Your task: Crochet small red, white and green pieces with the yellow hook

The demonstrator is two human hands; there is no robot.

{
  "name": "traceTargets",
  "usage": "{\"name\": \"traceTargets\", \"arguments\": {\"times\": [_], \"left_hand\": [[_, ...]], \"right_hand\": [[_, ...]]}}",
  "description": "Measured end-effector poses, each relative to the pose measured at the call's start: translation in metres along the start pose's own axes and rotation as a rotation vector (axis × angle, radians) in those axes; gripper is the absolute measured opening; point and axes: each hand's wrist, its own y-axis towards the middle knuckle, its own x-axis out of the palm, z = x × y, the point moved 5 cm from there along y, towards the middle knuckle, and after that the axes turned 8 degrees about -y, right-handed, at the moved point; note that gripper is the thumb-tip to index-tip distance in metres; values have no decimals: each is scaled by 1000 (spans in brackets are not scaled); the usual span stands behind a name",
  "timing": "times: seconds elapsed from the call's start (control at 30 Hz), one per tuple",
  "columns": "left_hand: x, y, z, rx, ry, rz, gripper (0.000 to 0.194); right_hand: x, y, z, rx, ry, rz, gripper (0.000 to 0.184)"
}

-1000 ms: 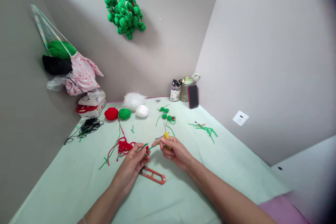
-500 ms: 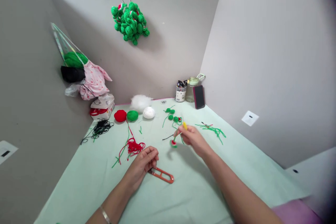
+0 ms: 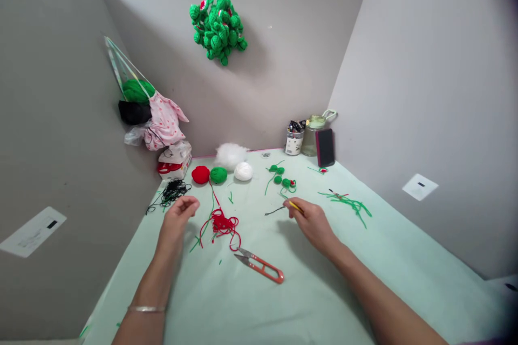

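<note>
My right hand (image 3: pixel 312 221) is closed on a yellow-handled crochet hook (image 3: pixel 295 206), its tip close to several small green crocheted pieces (image 3: pixel 282 178) on the pale green table cover (image 3: pixel 283 302). My left hand (image 3: pixel 177 218) hovers with loosely curled fingers and nothing visible in it, between a tangle of black thread (image 3: pixel 170 194) and a heap of red yarn (image 3: pixel 222 223). Orange thread snips (image 3: pixel 261 264) lie between my arms.
At the back lie red (image 3: pixel 200 174), green (image 3: pixel 218 174) and white (image 3: pixel 243 171) yarn balls with white stuffing (image 3: pixel 230 154). A pen cup (image 3: pixel 293 141), jar (image 3: pixel 311 135) and phone (image 3: pixel 325 147) stand in the corner. Green offcuts (image 3: pixel 348 202) lie right. Crocheted balls (image 3: pixel 217 27) hang overhead.
My left hand let go of the small crocheted piece and swung left toward the black thread. My right hand carried the piece back, dropped it and keeps only the hook. The view shifted left.
</note>
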Motion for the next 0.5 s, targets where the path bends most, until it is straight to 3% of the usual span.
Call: {"name": "traceTargets", "arguments": {"times": [0.23, 0.37, 0.5], "left_hand": [[36, -13, -19, 158, 399, -244, 36], [36, -11, -28, 175, 453, -273, 35], [33, -8, -32, 143, 384, -239, 36]], "right_hand": [[50, -14, -19, -50, -38, -321, 23], [81, -19, -45, -60, -25, -463, 9], [110, -12, -68, -2, 77, -483, 5]]}}
